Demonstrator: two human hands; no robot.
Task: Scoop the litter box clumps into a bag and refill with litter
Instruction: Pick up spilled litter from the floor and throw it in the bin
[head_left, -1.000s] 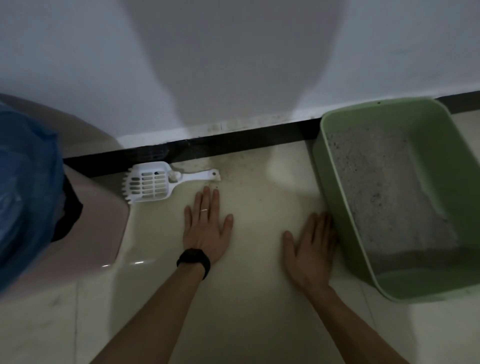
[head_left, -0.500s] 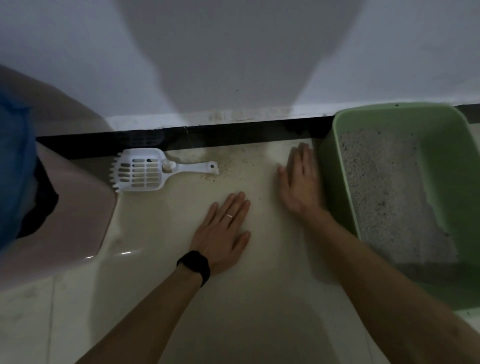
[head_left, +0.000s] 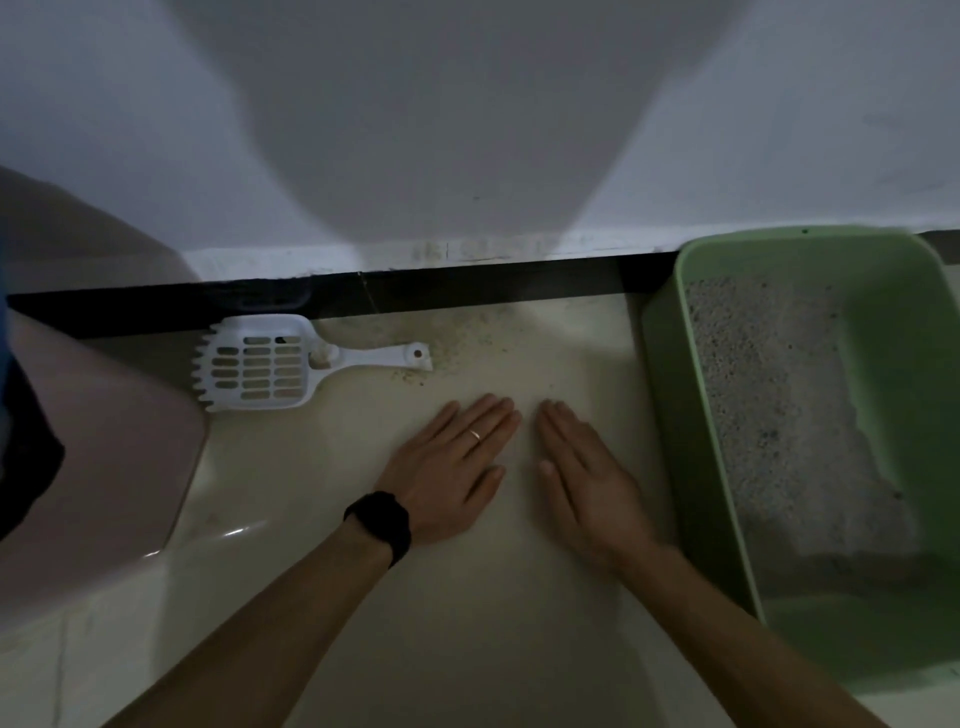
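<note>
Both hands are lying flat, palms down, on the pale glossy tile floor (head_left: 415, 639) in the middle of the frame. The left hand (head_left: 447, 467), wearing a thin ring (head_left: 474, 434) and a black wristband (head_left: 382, 522), is pressing with straight fingers. The right hand (head_left: 587, 483) is doing the same just beside it. Neither is grasping anything, and both are probably propping up the person leaning over the work.

The white slotted plastic litter scoop (head_left: 260, 364) is lying untouched at the upper left of the hands, against the black skirting strip (head_left: 493, 288). Its handle is pointing right, towards the left hand, so it looks easy to pick up. Loose grains (head_left: 467, 338) are scattered on the floor past the handle end.

The green rectangular plastic litter box (head_left: 670, 415) is sitting at the right edge of the frame, close to the right hand. The grey litter (head_left: 769, 415) inside it is covering most of the bottom and leaving the near end bare. A pink rounded plastic bin (head_left: 104, 441) is standing at the left edge, and something dark and blue is showing there. I cannot tell whether that is the bag.

Scooping does not appear to have begun.
</note>
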